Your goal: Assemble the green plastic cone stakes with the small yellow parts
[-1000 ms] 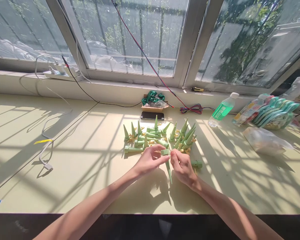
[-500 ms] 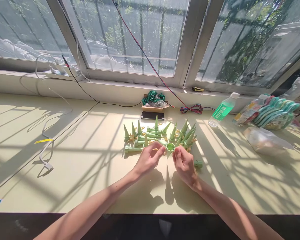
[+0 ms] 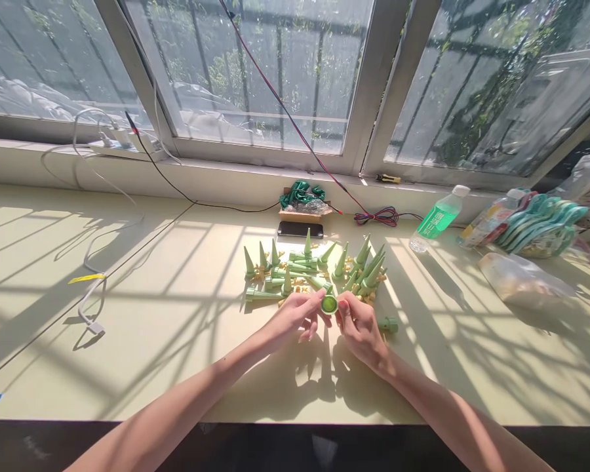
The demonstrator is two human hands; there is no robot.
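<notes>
A green hollow plastic cone (image 3: 329,304) is between my hands above the table, its round open end facing me and its tip hidden behind it. My right hand (image 3: 362,328) is closed, pinching the rim from the right with thumb and forefinger. At the rim's left side, my left hand (image 3: 297,316) steadies the cone with thumb and forefinger, its other fingers loosely spread below. Just beyond the hands are several similar green cones (image 3: 341,261), some upright, others lying down. Small yellowish pieces (image 3: 302,288) lie among them. One green piece (image 3: 387,324) lies beside my right wrist.
A black phone (image 3: 299,229) lies before a small box (image 3: 302,213) with green material. A green-labelled bottle (image 3: 437,219), a clear bag (image 3: 524,282) and stacked teal items (image 3: 545,223) stand at right. A white cable (image 3: 96,288) runs across the left side; coiled wires (image 3: 378,215) lie behind.
The cone has come slightly down and toward me, its open end tilting further my way. My left hand's lower fingers have uncurled and spread below it. The right hand keeps its pinch.
</notes>
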